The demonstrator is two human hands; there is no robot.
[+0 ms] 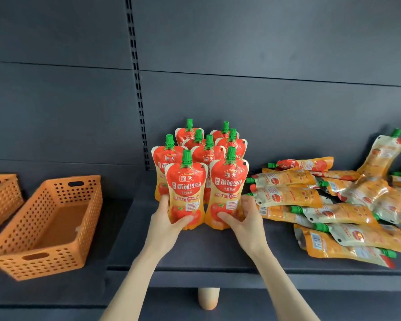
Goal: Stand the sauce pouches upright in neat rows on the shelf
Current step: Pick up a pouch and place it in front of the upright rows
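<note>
Two sauce pouches, red and orange with green caps, are upright side by side on the dark shelf point(195, 253): the left pouch point(186, 193) is gripped low by the left hand point(169, 220), thumb across its face, and the right pouch point(228, 188) is gripped the same way by the right hand point(244, 220). Six more standing pouches point(209, 150) crowd close behind them in rough rows. Right of these lies a loose heap of pouches point(322, 205), flat on the shelf, with one leaning pouch point(383, 154) propped on the back panel point(264, 100); well apart to the left sit two perforated orange baskets point(49, 223).
</note>
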